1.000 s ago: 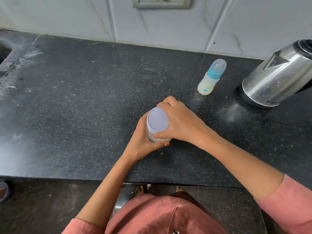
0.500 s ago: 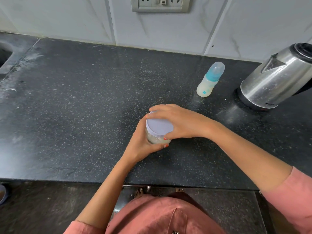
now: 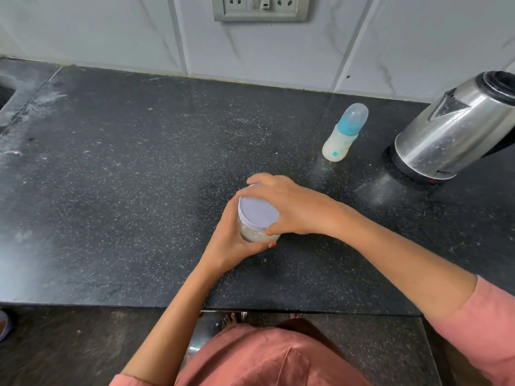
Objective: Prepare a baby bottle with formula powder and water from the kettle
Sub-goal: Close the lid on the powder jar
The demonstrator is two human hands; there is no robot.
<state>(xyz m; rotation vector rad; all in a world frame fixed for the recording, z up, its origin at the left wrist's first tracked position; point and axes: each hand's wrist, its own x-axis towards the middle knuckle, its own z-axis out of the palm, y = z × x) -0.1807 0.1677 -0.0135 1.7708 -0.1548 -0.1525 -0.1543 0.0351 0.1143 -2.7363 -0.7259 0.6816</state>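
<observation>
Your left hand (image 3: 234, 240) wraps the formula jar (image 3: 255, 232) body from the left; your right hand (image 3: 287, 207) arches over, fingers clamped around its lid (image 3: 257, 211).

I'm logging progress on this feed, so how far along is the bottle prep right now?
Looks nearly done: the baby bottle stands capped on the counter with pale, milky contents, beside the kettle. In hand: the left hand holds the formula jar while the right hand has its grip on the lid; whether it is being closed or opened cannot be told. Left: likely only putting the jar away.
</observation>
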